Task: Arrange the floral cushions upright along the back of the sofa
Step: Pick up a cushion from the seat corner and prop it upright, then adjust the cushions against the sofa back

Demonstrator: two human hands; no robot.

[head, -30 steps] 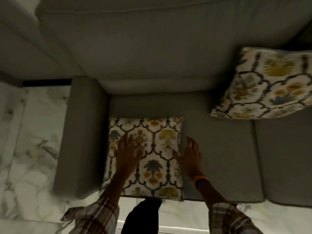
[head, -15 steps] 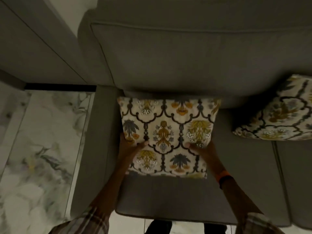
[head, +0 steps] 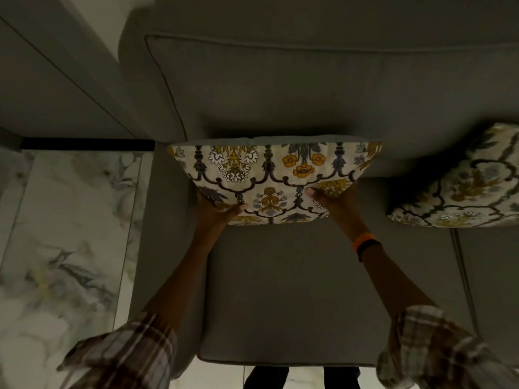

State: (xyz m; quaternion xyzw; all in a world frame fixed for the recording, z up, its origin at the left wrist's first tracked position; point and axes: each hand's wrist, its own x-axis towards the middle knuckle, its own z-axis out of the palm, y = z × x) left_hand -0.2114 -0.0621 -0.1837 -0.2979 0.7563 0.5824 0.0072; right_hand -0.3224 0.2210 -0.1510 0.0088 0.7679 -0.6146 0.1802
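Grey fabric sofa (head: 323, 290) fills view. Floral cushion (head: 269, 175) stands near upright at left end of seat, top edge against backrest (head: 309, 88). Left hand (head: 217, 210) grasps its lower left corner, thumb on front face. Right hand (head: 327, 199) grasps lower right part, thumb pressed into fabric. Second floral cushion (head: 463, 186) leans against backrest at right, apart from first one. Orange wristband (head: 363, 240) on right wrist.
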